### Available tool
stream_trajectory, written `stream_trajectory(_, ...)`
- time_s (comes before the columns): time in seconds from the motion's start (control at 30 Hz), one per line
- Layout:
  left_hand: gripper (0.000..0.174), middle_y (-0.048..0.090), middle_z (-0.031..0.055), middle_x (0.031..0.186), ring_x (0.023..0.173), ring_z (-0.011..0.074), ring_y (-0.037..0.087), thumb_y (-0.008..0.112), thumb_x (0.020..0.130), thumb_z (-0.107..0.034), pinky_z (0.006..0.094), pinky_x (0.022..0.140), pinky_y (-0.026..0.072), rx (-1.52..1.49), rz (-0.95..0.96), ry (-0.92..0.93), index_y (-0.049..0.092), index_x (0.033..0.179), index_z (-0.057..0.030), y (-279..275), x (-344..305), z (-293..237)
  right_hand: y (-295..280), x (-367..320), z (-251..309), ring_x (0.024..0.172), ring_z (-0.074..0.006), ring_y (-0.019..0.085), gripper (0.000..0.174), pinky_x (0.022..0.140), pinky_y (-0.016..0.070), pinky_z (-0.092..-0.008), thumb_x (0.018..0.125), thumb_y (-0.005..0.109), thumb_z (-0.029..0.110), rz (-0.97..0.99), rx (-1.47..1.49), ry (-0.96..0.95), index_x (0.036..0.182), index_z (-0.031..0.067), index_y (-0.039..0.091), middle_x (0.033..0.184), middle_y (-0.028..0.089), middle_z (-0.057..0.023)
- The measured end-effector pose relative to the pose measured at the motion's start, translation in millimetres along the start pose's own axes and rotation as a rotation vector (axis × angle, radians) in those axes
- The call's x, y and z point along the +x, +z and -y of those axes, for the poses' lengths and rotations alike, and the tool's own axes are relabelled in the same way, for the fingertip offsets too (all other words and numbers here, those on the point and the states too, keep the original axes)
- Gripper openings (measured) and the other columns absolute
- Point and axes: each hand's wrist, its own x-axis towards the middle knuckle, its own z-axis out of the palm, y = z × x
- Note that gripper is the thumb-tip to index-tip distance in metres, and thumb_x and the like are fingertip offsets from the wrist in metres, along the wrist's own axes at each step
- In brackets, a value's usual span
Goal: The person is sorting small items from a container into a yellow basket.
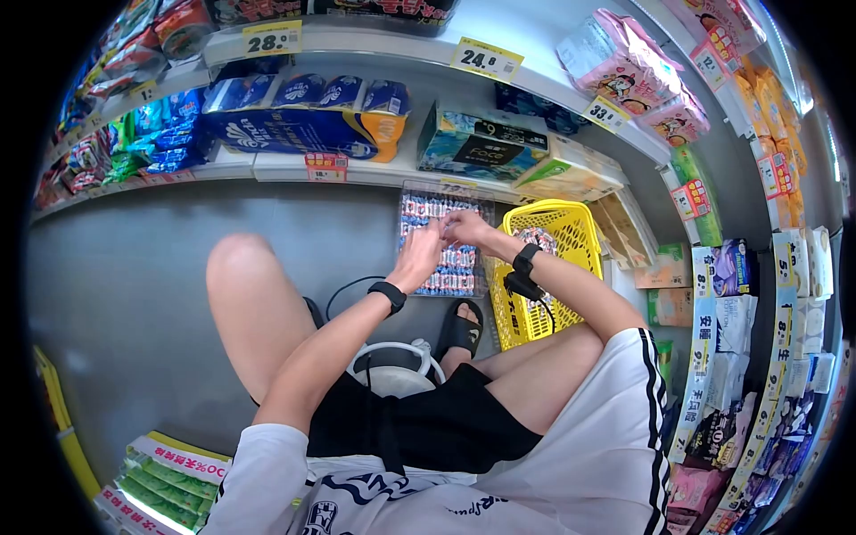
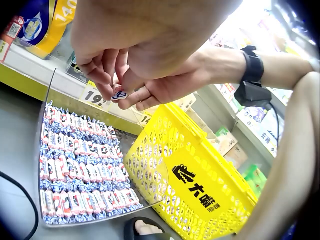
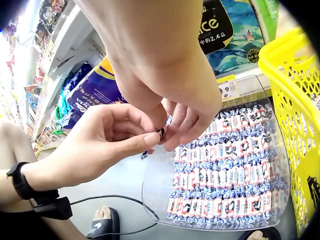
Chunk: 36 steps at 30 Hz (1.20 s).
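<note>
L hand (image 1: 417, 260) & R hand (image 1: 467, 229), over tray (image 3: 157, 175): fingertips nearly closed, pinching 1 wrapped candy (image 2: 119, 94) (small pc.); uneven pull might drop it tray-ward.

Access to the transparent tray (image 3: 157, 190) is open from the left, across the floor (image 1: 267, 207) — subject to the cable (image 3: 115, 197) near its left edge. The right edge is obstructed by the yellow basket (image 1: 546, 207), the far edge by the lower shelf (image 1: 370, 176) — and the near right corner is bordered by a sandalled foot (image 1: 462, 330).
</note>
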Motion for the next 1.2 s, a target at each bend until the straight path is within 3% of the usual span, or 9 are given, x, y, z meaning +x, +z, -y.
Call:
stream_trajectory(0.17,0.025,0.068,0.0312,0.096,0.096,0.0462,0.066,0.059,0.091,-0.004,0.0527,0.084,0.0537,0.164,0.024,0.033,0.060,0.110,0.0120,8,-12,12,9,37,-8,0.079,-0.0157,0.074,0.014,0.063,0.0553,-0.0289,0.089,0.069,0.004,-0.070,-0.063,-0.026,0.103,0.0042,0.070,0.085,0.074,-0.0061)
stream_trajectory(0.27,0.037,0.064,0.0268,0.111,0.107,0.0381,0.062,0.058,0.080,0.001,0.0444,0.096,0.0520,0.514,0.087,0.134,0.061,0.116,0.0124,22,-18,24,20,65,-17,0.075,-0.0138,0.073,0.011,0.062,0.0552,-0.0282,0.087,0.074,0.008,-0.095,-0.183,-0.111,0.097,0.0054,0.075,0.080,0.076,-0.0064)
stream_trajectory(0.5,0.044,0.057,0.0309,0.127,0.110,0.0349,0.061,0.063,0.077,-0.003,0.0389,0.094,0.0519,0.636,0.291,0.024,0.061,0.117,0.0160,31,-14,38,37,103,-22,0.072,-0.0159,0.074,0.013,0.069,0.0570,-0.0315,0.085,0.076,0.014,-0.117,-0.404,-0.231,0.096,0.0083,0.076,0.079,0.076,-0.0079)
stream_trajectory(0.6,0.038,0.052,0.0353,0.138,0.118,0.0325,0.060,0.070,0.079,-0.009,0.0371,0.093,0.0534,0.743,0.275,0.027,0.069,0.112,0.0091,36,-11,47,44,120,-23,0.076,-0.0209,0.075,0.011,0.072,0.0580,-0.0346,0.083,0.075,0.012,-0.099,-0.294,-0.185,0.093,0.0081,0.076,0.080,0.076,-0.0104)
stream_trajectory(0.7,0.045,0.052,0.0367,0.135,0.112,0.0374,0.060,0.064,0.078,-0.004,0.0405,0.096,0.0519,0.780,0.267,0.107,0.061,0.117,0.0185,48,-9,58,48,132,-20,0.079,-0.0281,0.075,0.011,0.077,0.0586,-0.0383,0.080,0.072,0.007,-0.202,-0.464,-0.246,0.090,0.0078,0.076,0.082,0.076,-0.0135)
stream_trajectory(0.8,0.051,0.042,0.0451,0.142,0.124,0.0451,0.055,0.063,0.081,-0.008,0.0431,0.104,0.0499,0.742,0.418,0.015,0.058,0.122,0.0222,60,-6,68,49,133,-11,0.085,-0.0350,0.074,0.014,0.081,0.0585,-0.0419,0.077,0.069,0.004,-0.164,-0.518,-0.243,0.089,0.0081,0.076,0.084,0.075,-0.0177)
stream_trajectory(1.0,0.057,0.036,0.0477,0.147,0.136,0.0563,0.043,0.063,0.084,-0.011,0.0440,0.109,0.0475,0.748,0.443,-0.088,0.053,0.128,0.0243,76,-6,73,49,140,-27,0.082,-0.0325,0.076,0.012,0.078,0.0596,-0.0414,0.078,0.071,0.005,-0.114,-0.513,-0.251,0.090,0.0051,0.075,0.084,0.075,-0.0182)
stream_trajectory(1.1,0.057,0.034,0.0491,0.147,0.137,0.0585,0.040,0.062,0.087,-0.014,0.0462,0.110,0.0462,0.792,0.510,-0.128,0.053,0.129,0.0235,84,-4,79,56,146,-36,0.076,-0.0300,0.076,0.011,0.073,0.0600,-0.0398,0.081,0.074,0.008,-0.151,-0.266,-0.152,0.091,0.0035,0.074,0.082,0.075,-0.0178)
stream_trajectory(1.2,0.058,0.032,0.0497,0.148,0.139,0.0584,0.037,0.062,0.089,-0.017,0.0475,0.109,0.0465,0.879,0.547,-0.091,0.053,0.130,0.0226,84,-4,80,61,149,-45,0.071,-0.0279,0.075,0.013,0.067,0.0588,-0.0395,0.084,0.075,0.010,-0.201,-0.341,-0.229,0.093,0.0028,0.071,0.080,0.074,-0.0181)
